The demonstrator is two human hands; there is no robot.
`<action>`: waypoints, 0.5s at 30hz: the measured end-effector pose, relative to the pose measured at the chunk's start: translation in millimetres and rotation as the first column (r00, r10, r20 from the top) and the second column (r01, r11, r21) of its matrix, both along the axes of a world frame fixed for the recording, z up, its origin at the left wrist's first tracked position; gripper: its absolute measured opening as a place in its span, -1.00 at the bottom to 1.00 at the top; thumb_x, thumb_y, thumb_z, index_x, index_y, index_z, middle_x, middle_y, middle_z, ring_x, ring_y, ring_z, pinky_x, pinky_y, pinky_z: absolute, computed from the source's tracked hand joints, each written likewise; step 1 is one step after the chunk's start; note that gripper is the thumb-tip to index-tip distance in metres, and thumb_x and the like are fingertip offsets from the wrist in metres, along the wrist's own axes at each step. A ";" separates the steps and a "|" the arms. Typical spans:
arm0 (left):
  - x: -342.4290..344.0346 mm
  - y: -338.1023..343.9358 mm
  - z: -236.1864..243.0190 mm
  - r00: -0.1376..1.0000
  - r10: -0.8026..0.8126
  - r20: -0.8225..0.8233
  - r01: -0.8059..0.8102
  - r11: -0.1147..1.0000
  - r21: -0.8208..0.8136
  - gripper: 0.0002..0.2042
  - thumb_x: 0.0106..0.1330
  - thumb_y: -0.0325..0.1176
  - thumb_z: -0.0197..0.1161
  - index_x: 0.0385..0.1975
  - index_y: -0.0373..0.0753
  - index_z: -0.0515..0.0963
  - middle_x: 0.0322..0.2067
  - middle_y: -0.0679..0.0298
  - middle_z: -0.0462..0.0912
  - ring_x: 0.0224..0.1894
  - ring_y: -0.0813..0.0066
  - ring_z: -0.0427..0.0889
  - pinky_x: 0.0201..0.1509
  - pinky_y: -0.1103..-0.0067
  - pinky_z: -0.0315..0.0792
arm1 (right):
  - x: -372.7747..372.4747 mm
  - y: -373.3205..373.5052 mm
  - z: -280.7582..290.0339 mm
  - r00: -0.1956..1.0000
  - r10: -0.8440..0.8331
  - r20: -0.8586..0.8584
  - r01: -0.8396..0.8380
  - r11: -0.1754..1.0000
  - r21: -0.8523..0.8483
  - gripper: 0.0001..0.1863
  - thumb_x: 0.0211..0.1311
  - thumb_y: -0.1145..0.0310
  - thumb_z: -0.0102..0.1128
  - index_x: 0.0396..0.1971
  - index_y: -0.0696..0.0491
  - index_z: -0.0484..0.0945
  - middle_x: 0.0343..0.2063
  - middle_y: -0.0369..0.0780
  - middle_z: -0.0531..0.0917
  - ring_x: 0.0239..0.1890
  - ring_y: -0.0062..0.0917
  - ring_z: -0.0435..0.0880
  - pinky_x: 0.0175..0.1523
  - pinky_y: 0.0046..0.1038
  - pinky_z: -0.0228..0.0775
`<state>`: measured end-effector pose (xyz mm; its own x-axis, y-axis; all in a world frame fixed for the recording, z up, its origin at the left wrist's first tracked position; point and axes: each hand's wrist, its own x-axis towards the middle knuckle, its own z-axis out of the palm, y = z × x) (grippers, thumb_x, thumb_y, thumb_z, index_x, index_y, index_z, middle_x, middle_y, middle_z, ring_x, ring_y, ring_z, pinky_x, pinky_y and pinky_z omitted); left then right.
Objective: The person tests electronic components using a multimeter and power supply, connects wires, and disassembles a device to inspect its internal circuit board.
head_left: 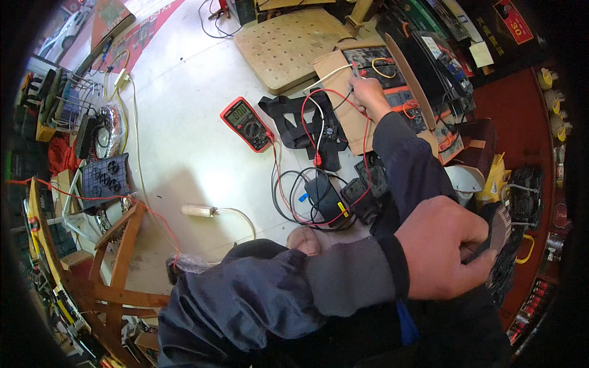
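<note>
My right hand (370, 97) reaches out to a cardboard box of batteries (347, 132). Its fingers are closed on a small dark clip (354, 72) at a terminal, partly hidden by the fingers; a thin black lead runs close by. Crossing my body to the right, my left hand (443, 248) curls around the edge of a dark grey ribbed piece (500, 227), whose kind I cannot make out. A red multimeter (248, 124) lies on the floor with its display lit. Red and black leads run from it toward the box and a black power adapter (327, 197).
A perforated tan seat board (285, 48) lies beyond the multimeter, beside black straps (310, 129). Black plastic pieces (363, 193) are near my feet. At left stand a wooden frame (113, 264) and a wire rack (73, 101). A white power strip (199, 211) trails a cable.
</note>
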<state>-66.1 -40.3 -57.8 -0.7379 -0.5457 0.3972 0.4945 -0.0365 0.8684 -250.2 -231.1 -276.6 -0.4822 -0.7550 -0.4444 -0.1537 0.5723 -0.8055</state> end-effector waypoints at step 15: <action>23.6 29.9 -10.1 0.992 0.031 0.122 0.023 0.909 -0.417 -0.68 0.21 -0.25 0.38 -0.70 -0.21 0.45 -0.63 0.17 0.53 -0.50 0.07 0.61 -0.42 0.25 0.46 | 49.4 145.3 19.8 0.903 0.120 0.412 0.017 0.949 -0.315 -0.83 0.43 0.29 0.02 -0.22 0.09 0.45 -0.36 -0.12 0.69 -0.31 -0.45 0.70 -0.21 -0.39 0.51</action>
